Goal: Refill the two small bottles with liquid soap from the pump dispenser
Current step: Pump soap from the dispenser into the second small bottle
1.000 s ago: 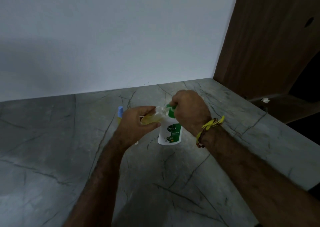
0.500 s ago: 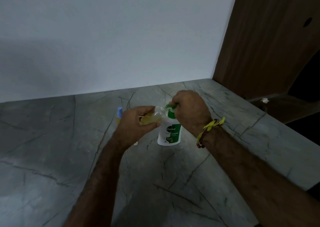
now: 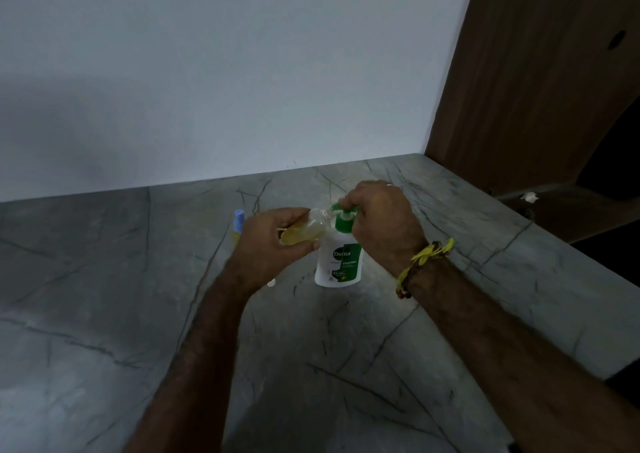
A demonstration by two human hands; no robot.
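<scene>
Two hands work together — left hand (image 3: 273, 241) fingers curl round the tilted bottle (image 3: 304, 230), mouth at the nozzle; right hand (image 3: 381, 224) fingers press the pump (image 3: 341, 219). Better short strokes — keep the mouth touching the nozzle.

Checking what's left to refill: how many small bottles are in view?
2. One bottle is tilted in the left hand at the pump spout; a blue-capped bottle stands behind that hand, mostly hidden.
</scene>
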